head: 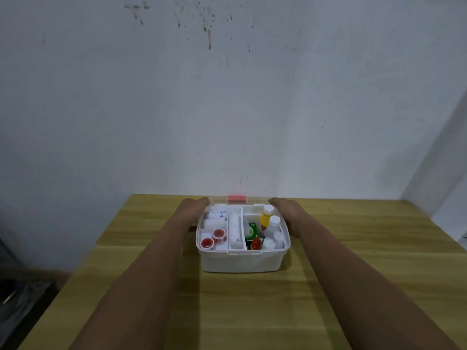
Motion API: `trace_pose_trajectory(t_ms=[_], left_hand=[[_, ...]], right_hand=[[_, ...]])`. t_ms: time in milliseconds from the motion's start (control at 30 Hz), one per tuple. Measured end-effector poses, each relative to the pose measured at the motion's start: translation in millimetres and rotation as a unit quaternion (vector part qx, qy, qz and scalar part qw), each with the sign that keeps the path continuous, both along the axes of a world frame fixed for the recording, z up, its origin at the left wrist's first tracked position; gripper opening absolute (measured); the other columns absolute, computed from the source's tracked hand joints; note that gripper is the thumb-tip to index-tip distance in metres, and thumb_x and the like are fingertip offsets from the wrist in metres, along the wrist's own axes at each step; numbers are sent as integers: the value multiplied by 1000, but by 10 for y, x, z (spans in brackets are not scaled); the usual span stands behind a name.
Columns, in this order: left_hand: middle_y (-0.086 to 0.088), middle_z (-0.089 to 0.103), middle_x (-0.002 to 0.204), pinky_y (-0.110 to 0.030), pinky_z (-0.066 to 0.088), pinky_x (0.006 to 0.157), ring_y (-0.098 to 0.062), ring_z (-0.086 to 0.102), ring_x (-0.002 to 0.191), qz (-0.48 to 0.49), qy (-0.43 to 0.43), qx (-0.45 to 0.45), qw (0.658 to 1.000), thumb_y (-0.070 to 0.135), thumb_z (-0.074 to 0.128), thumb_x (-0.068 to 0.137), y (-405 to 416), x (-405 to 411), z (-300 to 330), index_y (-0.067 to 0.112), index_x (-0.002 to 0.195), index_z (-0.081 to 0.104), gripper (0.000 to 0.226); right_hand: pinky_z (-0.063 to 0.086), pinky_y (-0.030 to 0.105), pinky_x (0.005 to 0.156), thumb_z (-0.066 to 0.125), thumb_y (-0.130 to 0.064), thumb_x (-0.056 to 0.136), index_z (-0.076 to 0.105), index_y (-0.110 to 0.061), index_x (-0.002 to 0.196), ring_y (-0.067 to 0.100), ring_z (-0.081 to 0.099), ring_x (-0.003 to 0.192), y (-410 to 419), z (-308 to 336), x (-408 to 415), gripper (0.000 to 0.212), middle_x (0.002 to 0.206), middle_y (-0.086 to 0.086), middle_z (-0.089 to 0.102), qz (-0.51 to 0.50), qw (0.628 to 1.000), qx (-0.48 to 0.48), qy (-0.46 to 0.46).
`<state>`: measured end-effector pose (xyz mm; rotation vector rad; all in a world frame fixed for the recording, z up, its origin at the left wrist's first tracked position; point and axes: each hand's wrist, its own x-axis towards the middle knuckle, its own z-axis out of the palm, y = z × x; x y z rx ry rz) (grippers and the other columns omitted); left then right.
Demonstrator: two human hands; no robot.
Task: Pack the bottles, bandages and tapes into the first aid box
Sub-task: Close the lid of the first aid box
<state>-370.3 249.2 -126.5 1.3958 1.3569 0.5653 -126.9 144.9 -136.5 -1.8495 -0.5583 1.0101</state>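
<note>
The white first aid box (242, 262) stands on the wooden table, in the middle. Its left tray holds white bandage rolls (214, 216), two red-rimmed tape rolls (218, 234) and a long white roll (235, 231). On the right side stand a yellow bottle (265, 219), white bottles (273, 223), a small red bottle (255, 244) and a green packet (252, 231). A clear lid with a red handle (236, 199) sits hinged at the far edge. My left hand (194, 207) and my right hand (286, 208) curl over the lid's far corners, one on each side.
The wooden table (353, 274) reaches back to a stained white wall. Its left edge drops to a dark floor with some dark clutter (22, 296). A white panel (449, 198) stands at the right.
</note>
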Motion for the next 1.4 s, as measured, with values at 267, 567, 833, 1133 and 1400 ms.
trace_pose_trajectory(t_ms=[267, 567, 833, 1133, 1400], left_hand=[[-7, 62, 108, -32, 45, 71, -19, 59, 87, -8, -56, 46, 997, 32, 63, 95, -101, 41, 229, 7, 107, 65, 27], [-5, 50, 153, -55, 42, 111, -30, 50, 136, -11, -88, 126, 988, 86, 51, 76, -452, -91, 571, 21, 153, 45, 101], [9, 52, 85, -36, 39, 82, -17, 50, 85, 35, -81, 156, 984, 75, 33, 96, -976, -171, 650, 28, 79, 49, 53], [-2, 60, 141, -37, 46, 97, -18, 69, 102, 1, -41, 171, 984, 58, 49, 100, -1225, -361, 46, 15, 148, 52, 65], [-6, 56, 149, -34, 45, 91, -28, 58, 129, 19, -46, 201, 978, 47, 52, 103, -1277, -337, -170, 20, 156, 41, 61]], right_hand=[[53, 45, 92, 65, -40, 92, 63, -11, 117, 29, 65, 98, -94, 343, -110, 39, 107, 8, 69, 1, 998, 58, -16], [49, 47, 92, 47, -77, 89, 61, -6, 124, 33, 63, 111, -388, 720, -346, 81, 121, 14, 66, -13, 976, 171, -134], [39, 30, 73, 39, -66, 100, 59, -21, 76, 17, 50, 83, -843, 663, -662, 54, 79, -7, 55, -48, 966, 201, -157], [38, 32, 109, 59, -45, 99, 54, -8, 145, 25, 50, 137, -1229, 168, -862, 58, 148, 8, 56, -10, 959, 178, -219], [35, 25, 103, 54, -44, 103, 47, -17, 151, 22, 47, 140, -1260, -78, -947, 56, 152, 3, 52, -21, 941, 229, -249]])
